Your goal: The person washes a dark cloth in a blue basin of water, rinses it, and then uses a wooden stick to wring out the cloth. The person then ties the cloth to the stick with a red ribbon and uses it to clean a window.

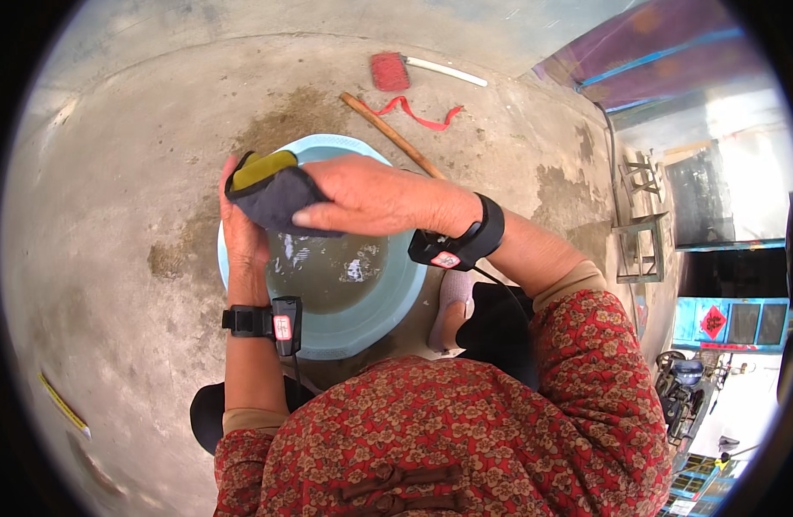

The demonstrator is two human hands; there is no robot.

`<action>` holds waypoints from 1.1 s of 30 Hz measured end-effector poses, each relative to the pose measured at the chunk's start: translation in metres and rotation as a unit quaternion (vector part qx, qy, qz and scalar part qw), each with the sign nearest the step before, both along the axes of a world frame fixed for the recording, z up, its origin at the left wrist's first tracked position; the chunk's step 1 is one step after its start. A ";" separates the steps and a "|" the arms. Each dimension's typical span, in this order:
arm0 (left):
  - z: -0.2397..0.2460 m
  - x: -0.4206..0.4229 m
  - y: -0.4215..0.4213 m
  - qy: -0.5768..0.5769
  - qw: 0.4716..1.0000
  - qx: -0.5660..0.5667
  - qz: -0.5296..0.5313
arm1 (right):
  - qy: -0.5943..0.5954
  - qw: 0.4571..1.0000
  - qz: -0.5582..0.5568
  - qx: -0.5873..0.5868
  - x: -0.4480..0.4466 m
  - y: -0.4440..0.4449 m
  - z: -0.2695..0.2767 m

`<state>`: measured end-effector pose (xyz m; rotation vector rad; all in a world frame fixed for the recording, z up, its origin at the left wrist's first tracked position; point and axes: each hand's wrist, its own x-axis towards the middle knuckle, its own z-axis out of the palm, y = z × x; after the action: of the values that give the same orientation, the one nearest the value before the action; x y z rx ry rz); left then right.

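Observation:
A two-sided cloth, dark grey and olive-yellow with black edging (277, 197), is folded between my two hands over a basin. My left hand (241, 229) supports it from the left, its fingers partly hidden behind the fabric. From the right, my right hand (364, 194) grips the cloth, the thumb lying across the grey side. Below them stands the light blue plastic basin (406, 294) on the floor, holding cloudy water (325, 278) with bright reflections. Both wrists carry black strapped devices with cables.
Beyond the basin lie a wooden stick (393, 136), a red ribbon (428, 121) and a red brush head (390, 72) with a white handle (447, 70). My shod foot (454, 304) is close to the basin's right side. Wooden stools (642, 249) stand farther right; a yellow strip (63, 405) lies left.

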<state>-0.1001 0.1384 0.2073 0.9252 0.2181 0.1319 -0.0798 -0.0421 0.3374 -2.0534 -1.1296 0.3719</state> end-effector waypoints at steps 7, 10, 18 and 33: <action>0.018 -0.014 -0.023 0.024 0.970 -0.171 -0.172 | 0.022 0.988 -0.150 -0.005 0.024 -0.005 -0.045; 0.016 -0.013 -0.020 0.030 0.968 -0.168 -0.185 | 0.114 0.979 -0.170 -0.010 0.020 -0.009 -0.051; 0.016 -0.016 -0.005 -0.035 0.957 0.053 -0.282 | 0.329 0.895 -0.210 0.214 0.015 0.002 -0.009; -0.078 -0.022 0.021 0.252 0.947 0.198 -0.004 | 0.110 0.929 -0.116 -0.333 0.010 -0.014 -0.215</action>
<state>-0.1219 0.1589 0.1288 1.3526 0.6801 -0.0766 -0.0695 -0.0563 0.1219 -2.6066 -0.6552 0.9406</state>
